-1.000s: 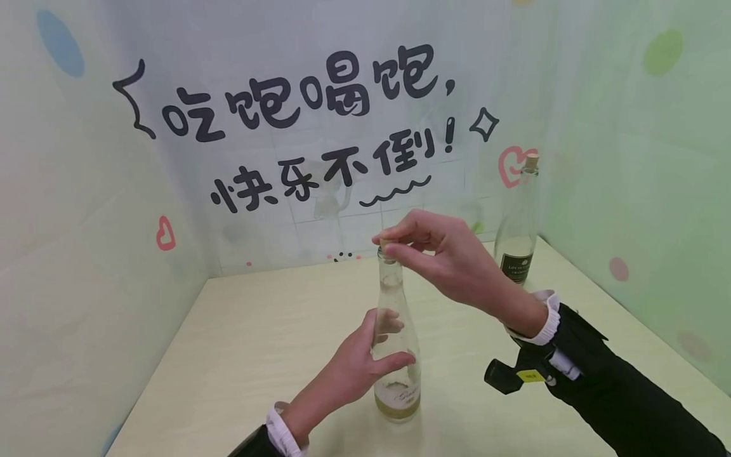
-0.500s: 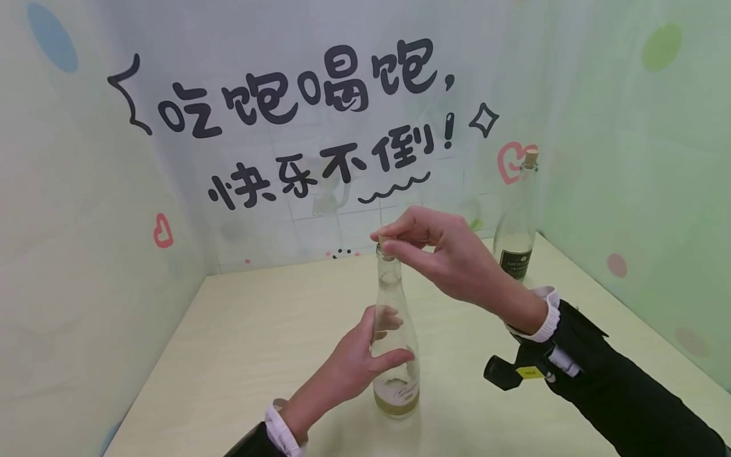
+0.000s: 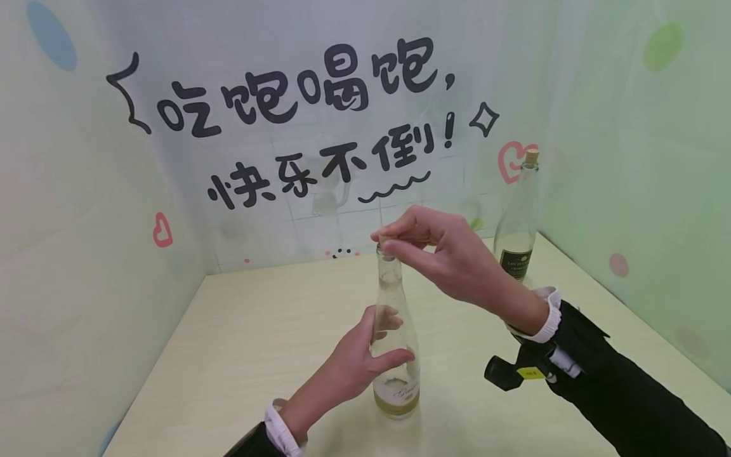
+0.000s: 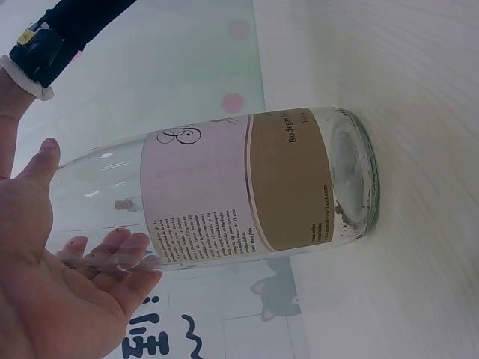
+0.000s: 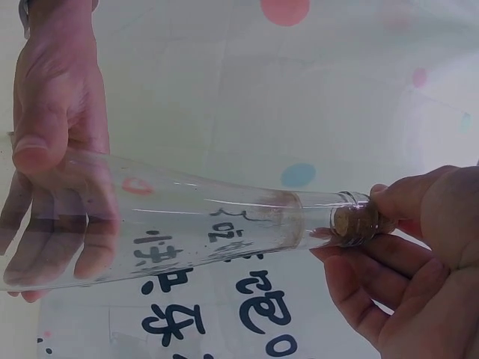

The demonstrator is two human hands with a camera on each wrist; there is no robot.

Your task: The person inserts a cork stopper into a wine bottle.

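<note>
A clear glass bottle [image 3: 398,384] with a pale label and brown band stands upright in the middle, its base at the table surface. My left hand [image 3: 356,362] grips its body from the left, thumb in front and fingers seen through the glass. Above, my right hand [image 3: 451,260] pinches a cork [image 3: 384,240] at the bottle's mouth. In the right wrist view the cork [image 5: 355,223] sits partly inside the neck, its outer end between thumb and fingers. The left wrist view shows the bottle's label [image 4: 198,194] and base beyond the palm.
Another clear bottle [image 3: 516,260] with a dark label stands at the back right, a cork [image 3: 532,158] in its top. The pale wooden table [image 3: 245,343] is bounded by printed fabric walls [image 3: 634,178] at the back and both sides.
Everything in the head view has shifted slightly upward over the last second. Both hands keep the same hold, and the cork shows no clear movement.
</note>
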